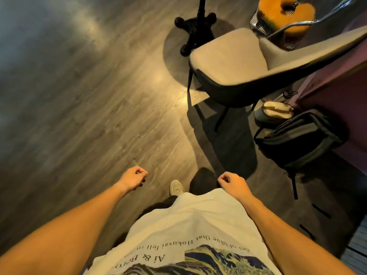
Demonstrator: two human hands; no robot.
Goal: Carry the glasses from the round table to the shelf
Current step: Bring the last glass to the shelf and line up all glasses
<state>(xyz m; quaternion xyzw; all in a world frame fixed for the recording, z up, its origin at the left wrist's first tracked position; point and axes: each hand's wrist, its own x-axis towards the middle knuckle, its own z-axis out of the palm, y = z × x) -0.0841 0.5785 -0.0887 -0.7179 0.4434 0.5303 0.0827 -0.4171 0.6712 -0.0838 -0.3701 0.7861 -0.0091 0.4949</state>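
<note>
No glasses, round table top or shelf show in the head view. My left hand (133, 178) hangs low over the wooden floor, its fingers curled into a loose fist with nothing in it. My right hand (231, 182) hangs beside my dark trouser leg, also curled shut and empty. Both forearms reach down from the bottom corners. My white shoe (176, 187) is between the hands.
A grey upholstered chair (228, 62) stands ahead on the right. A black pedestal base (195, 26) rests on the floor beyond it. A black backpack (299, 137) and a pale bag (275, 112) lie by a purple wall (337, 90). A guitar (286, 12) leans at top right. Wooden floor (79, 96) spreads left.
</note>
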